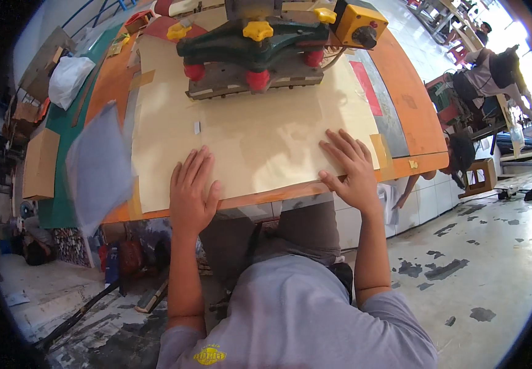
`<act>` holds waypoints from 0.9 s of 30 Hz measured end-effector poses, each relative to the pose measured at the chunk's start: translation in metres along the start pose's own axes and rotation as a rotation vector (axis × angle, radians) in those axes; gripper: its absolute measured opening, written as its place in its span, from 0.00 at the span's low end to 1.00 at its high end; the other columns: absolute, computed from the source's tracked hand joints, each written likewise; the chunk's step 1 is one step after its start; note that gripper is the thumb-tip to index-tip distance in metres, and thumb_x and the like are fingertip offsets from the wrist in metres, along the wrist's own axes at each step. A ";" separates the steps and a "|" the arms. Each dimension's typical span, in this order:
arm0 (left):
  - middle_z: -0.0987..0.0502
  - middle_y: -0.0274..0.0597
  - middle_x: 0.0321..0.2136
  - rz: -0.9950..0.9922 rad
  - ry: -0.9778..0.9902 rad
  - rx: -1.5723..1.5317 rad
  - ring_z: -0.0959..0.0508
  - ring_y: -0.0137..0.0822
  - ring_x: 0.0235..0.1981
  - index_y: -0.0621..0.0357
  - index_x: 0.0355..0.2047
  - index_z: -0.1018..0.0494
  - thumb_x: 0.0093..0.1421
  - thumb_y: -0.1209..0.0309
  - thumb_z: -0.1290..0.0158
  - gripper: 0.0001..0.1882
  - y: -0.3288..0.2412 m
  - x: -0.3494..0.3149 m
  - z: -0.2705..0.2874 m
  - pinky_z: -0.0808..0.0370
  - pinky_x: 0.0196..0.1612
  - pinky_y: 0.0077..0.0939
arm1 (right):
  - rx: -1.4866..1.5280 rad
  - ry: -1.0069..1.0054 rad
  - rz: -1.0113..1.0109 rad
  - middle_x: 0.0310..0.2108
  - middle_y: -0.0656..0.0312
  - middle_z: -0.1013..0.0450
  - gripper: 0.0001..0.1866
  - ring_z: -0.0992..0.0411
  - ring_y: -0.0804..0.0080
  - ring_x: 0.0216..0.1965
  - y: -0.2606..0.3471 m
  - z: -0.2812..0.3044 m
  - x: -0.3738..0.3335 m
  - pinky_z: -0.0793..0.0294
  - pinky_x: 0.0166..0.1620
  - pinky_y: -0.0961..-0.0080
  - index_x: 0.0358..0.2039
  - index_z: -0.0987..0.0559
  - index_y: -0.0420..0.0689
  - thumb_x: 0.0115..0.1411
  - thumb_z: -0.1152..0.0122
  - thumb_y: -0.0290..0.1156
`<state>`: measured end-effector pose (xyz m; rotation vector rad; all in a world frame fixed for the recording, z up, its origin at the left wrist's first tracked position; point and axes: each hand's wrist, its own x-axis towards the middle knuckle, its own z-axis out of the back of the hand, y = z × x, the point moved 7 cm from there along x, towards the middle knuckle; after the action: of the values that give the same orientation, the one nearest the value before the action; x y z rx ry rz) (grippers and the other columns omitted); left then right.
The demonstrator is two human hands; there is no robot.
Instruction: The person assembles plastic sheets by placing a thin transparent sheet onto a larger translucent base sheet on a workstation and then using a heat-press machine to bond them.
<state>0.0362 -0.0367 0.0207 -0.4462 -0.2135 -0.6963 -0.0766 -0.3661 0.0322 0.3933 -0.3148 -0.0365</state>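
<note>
A large cream sheet [278, 141] covers the middle of the orange table, its edges held by strips of tan tape [383, 154]. My left hand [193, 187] lies flat on the sheet's near left part, fingers stretched and pointing away from me. On the near right part rests my right hand [353, 169], palm down with the fingers spread. Neither hand holds anything. A small white tab [196, 127] sits on the sheet just beyond my left fingertips. Over the far part of the sheet stands a dark green press head [254, 46] with yellow knobs and red knobs.
A yellow control box [359, 26] is beside the press. Left of the sheet are a translucent sheet [100, 166] overhanging the table, a cardboard box [41, 163] and a white plastic bag [69, 80]. Other people work at right; one person's arm [408, 189] reaches down near the table corner.
</note>
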 end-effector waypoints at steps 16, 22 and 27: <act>0.26 0.51 0.70 -0.056 -0.170 -0.050 0.27 0.54 0.71 0.62 0.67 0.25 0.77 0.57 0.57 0.29 0.005 -0.026 0.004 0.35 0.73 0.52 | 0.059 -0.265 0.133 0.58 0.62 0.17 0.25 0.22 0.59 0.64 -0.003 0.005 -0.021 0.26 0.62 0.58 0.50 0.13 0.43 0.63 0.30 0.51; 0.26 0.55 0.70 0.002 -0.416 0.093 0.27 0.57 0.70 0.62 0.65 0.24 0.80 0.55 0.64 0.30 0.009 -0.063 -0.014 0.35 0.71 0.58 | -0.028 -0.396 0.148 0.59 0.63 0.17 0.29 0.20 0.63 0.62 -0.006 -0.002 -0.042 0.26 0.58 0.62 0.50 0.13 0.47 0.68 0.40 0.60; 0.24 0.53 0.68 0.002 -0.530 0.167 0.27 0.59 0.68 0.61 0.62 0.22 0.79 0.54 0.64 0.30 0.019 -0.077 -0.028 0.36 0.69 0.55 | -0.027 -0.457 0.161 0.58 0.65 0.16 0.29 0.19 0.66 0.61 -0.006 -0.005 -0.043 0.26 0.55 0.66 0.50 0.13 0.49 0.67 0.40 0.62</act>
<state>-0.0082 0.0071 -0.0360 -0.4638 -0.7653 -0.5412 -0.1157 -0.3655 0.0126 0.3292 -0.7957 0.0279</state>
